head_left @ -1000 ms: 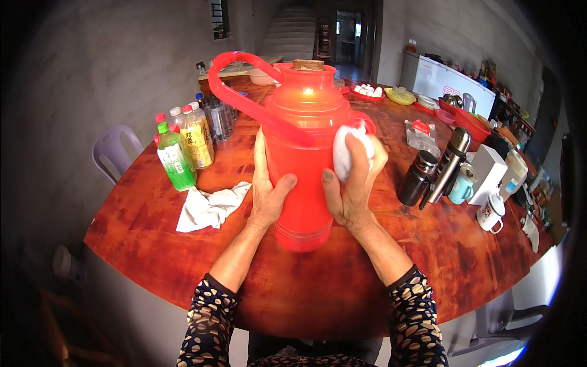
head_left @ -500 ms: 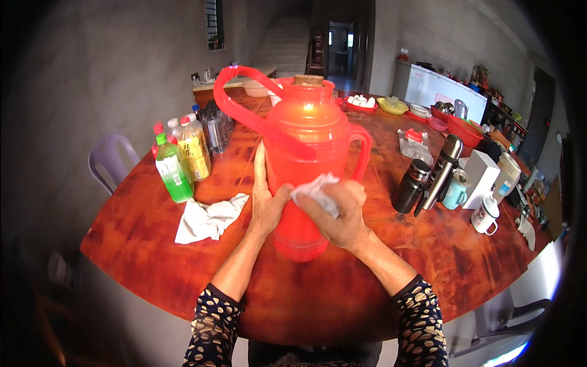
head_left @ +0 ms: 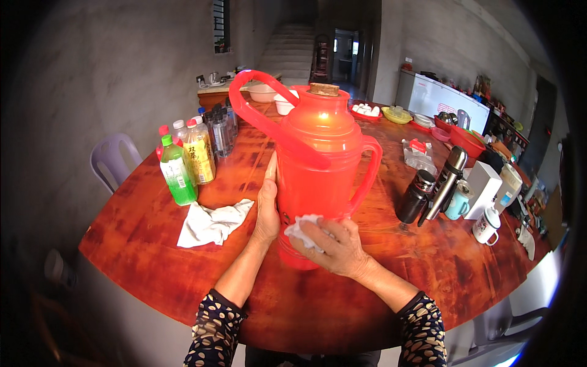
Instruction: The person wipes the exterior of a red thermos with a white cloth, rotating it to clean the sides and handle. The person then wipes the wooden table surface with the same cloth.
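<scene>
A tall red thermos flask point(head_left: 318, 183) stands on the wooden table in front of me, its cork stopper point(head_left: 324, 90) in the top. Its red carrying handle point(head_left: 263, 125) leans over to the left, and a side handle point(head_left: 372, 174) sticks out on the right. My left hand point(head_left: 267, 208) lies against the flask's left side, steadying it, with part of the fingers behind it. In my right hand point(head_left: 336, 244) is a bunched white cloth point(head_left: 304, 232), pressed to the lower front of the flask. Another white cloth point(head_left: 214, 223) lies crumpled on the table to the left.
Several drink bottles point(head_left: 177, 174) stand at the left. On the right are a black flask point(head_left: 416, 196), a steel flask point(head_left: 448, 180), a blue mug point(head_left: 458, 202), a white mug point(head_left: 487, 226) and a white box point(head_left: 483, 189). Bowls and plates, including a red basin point(head_left: 466, 142), sit farther back.
My right hand has moved the cloth down the front of the thermos flask. The whole scene has shifted slightly in view; my left hand stays on the flask's side.
</scene>
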Tool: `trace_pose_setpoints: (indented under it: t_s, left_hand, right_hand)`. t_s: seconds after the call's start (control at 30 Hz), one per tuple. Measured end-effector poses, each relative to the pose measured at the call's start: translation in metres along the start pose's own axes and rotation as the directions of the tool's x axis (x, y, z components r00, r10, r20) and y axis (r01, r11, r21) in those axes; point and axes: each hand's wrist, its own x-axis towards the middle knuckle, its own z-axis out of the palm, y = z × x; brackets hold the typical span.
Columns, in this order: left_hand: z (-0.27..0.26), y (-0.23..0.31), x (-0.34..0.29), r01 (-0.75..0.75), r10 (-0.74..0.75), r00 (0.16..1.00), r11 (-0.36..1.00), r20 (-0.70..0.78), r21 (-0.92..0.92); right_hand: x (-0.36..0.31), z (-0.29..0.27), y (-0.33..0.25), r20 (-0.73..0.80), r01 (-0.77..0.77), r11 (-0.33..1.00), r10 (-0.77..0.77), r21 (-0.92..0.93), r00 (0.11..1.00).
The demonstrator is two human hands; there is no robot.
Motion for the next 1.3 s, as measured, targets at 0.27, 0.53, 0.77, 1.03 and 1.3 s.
trace_pose_setpoints:
  t_s: [0.27,0.53,0.77,1.03,1.3]
  left_hand:
    - [0.000,0.023,-0.005,0.284,-0.327,0.941,0.903,-0.087,-0.321]
    - [-0.018,0.005,0.002,0.233,-0.223,0.972,0.919,0.067,-0.317]
    - [-0.015,0.006,0.001,0.107,-0.092,0.990,0.984,0.109,-0.144]
    - [-0.004,0.006,0.001,0.001,-0.017,0.996,0.985,0.087,0.175]
    - [0.001,0.008,0.001,-0.013,0.005,0.999,0.975,0.037,0.221]
  right_hand:
    - [0.078,0.021,-0.012,-0.106,-0.199,0.898,0.171,-0.392,0.980]
    - [0.037,0.026,-0.037,0.204,0.020,0.929,0.060,-0.369,0.977]
    - [0.002,0.010,-0.017,0.076,-0.130,0.984,0.121,0.123,0.990]
    - [0.004,0.007,0.022,-0.152,-0.542,0.832,0.554,0.116,0.819]
    - [-0.050,0.012,-0.023,0.093,-0.595,0.798,0.588,0.096,0.804]
